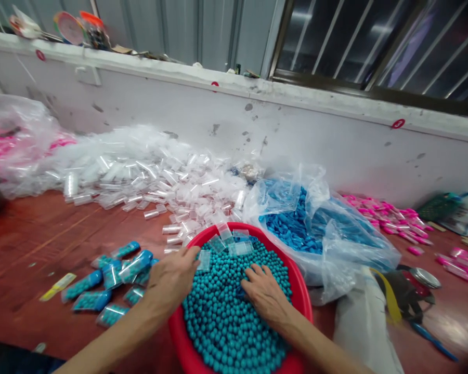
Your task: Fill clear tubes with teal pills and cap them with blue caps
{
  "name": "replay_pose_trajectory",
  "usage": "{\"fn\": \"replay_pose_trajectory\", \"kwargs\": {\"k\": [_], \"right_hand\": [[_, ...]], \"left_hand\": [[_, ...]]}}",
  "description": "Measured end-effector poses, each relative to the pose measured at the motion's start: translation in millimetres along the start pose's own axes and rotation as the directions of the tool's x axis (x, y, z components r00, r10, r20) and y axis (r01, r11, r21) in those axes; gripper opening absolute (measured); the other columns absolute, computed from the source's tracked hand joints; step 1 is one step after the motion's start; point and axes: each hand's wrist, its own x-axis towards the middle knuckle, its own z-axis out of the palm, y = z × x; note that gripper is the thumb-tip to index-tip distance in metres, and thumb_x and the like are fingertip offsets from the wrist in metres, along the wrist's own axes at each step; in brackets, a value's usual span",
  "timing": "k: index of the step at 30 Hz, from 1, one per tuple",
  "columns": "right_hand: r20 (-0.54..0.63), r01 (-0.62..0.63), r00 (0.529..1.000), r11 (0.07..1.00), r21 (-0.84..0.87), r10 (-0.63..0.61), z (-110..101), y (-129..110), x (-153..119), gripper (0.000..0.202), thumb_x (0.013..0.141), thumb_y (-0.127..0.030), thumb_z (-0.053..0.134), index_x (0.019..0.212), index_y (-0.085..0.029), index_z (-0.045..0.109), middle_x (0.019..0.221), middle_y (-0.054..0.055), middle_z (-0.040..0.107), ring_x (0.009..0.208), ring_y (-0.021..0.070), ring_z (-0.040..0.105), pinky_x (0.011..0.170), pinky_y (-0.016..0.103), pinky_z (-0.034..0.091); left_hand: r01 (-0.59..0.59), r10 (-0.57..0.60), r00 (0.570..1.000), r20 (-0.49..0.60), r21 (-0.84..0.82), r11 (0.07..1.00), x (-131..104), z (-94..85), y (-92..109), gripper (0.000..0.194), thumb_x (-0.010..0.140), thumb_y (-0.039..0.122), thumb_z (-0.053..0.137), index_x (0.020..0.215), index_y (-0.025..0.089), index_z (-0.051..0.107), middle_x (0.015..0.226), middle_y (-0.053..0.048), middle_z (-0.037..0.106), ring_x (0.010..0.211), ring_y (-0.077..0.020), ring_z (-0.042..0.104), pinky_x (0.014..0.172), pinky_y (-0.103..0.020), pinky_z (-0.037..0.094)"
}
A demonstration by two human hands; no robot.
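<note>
Beads [226, 322], teal and round, fill the red basin [306, 304] right under my hands! My right hand [264, 293] is down on them, fingers curled, a bit of dark blue [240, 293] peeking out at the fingertips; whether I grip it, I cannot tell. Over to my left hand [173, 275], by the basin's rim, fingers bent together, a clear sleeve [204, 262] right at their tips, and whether it is pinched or just beside them, I cannot tell either! Beyond both hands, loose clear sleeves [242, 248] lie on the beads, and past my left hand spreads a whole heap of empties [140, 171]. Left of that hand, blue-capped packs [136, 266] of beads on the table [31, 244]; farther left, a yellow-handled tool [57, 286]. Beyond my right hand, off to its right, a clear bag [337, 259] of blue pieces [292, 223]
</note>
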Motion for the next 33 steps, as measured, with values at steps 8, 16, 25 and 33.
{"fn": "replay_pose_trajectory", "kwargs": {"k": [8, 16, 25, 33], "right_hand": [[-0.05, -0.091, 0.994, 0.996, 0.026, 0.092, -2, -7, -6, 0.011, 0.082, -0.01, 0.044, 0.079, -0.019, 0.049, 0.073, 0.002, 0.059, 0.067, 0.0194, 0.053, 0.062, 0.032, 0.034], [0.072, -0.145, 0.988, 0.983, 0.117, 0.137, -3, 0, -10, 0.004, 0.08, -0.022, 0.051, 0.082, -0.02, 0.052, 0.08, 0.001, 0.064, 0.072, 0.018, 0.058, 0.058, 0.025, 0.039], [0.296, -0.271, 0.929, 0.952, 0.142, 0.221, -21, 16, -10, 0.016, 0.075, -0.027, 0.05, 0.078, -0.016, 0.062, 0.075, 0.009, 0.07, 0.069, 0.0257, 0.065, 0.055, 0.029, 0.046], [0.293, -0.296, 0.934, 0.903, 0.311, 0.206, -10, 18, 13, 0.034, 0.061, -0.011, 0.053, 0.094, -0.007, 0.059, 0.081, 0.018, 0.067, 0.07, 0.031, 0.064, 0.054, 0.034, 0.046]], "left_hand": [[-0.366, 0.319, 0.911, 0.262, 0.159, 0.917, 35, 37.7, 12, 0.039, 0.077, 0.004, 0.028, 0.103, 0.013, 0.054, 0.102, -0.015, 0.055, 0.088, -0.0236, 0.056, 0.077, -0.037, 0.043], [-0.486, 0.429, 0.818, 0.382, 0.063, 0.871, 49, 37.6, -2, 0.041, 0.076, 0.007, 0.027, 0.101, 0.016, 0.057, 0.088, -0.011, 0.064, 0.082, -0.023, 0.06, 0.074, -0.033, 0.043], [-0.307, 0.212, 0.866, 0.454, 0.147, 0.94, 44, 37.1, 34, 0.015, 0.059, 0.02, 0.05, 0.066, 0.017, 0.063, 0.086, -0.01, 0.065, 0.087, -0.0292, 0.058, 0.076, -0.037, 0.041], [0.206, 0.103, 0.83, 0.549, -0.472, 0.857, 43, 82.3, 68, 0.013, 0.059, 0.017, 0.049, 0.054, 0.021, 0.037, 0.051, 0.003, 0.042, 0.061, -0.0189, 0.053, 0.064, -0.034, 0.043]]}}
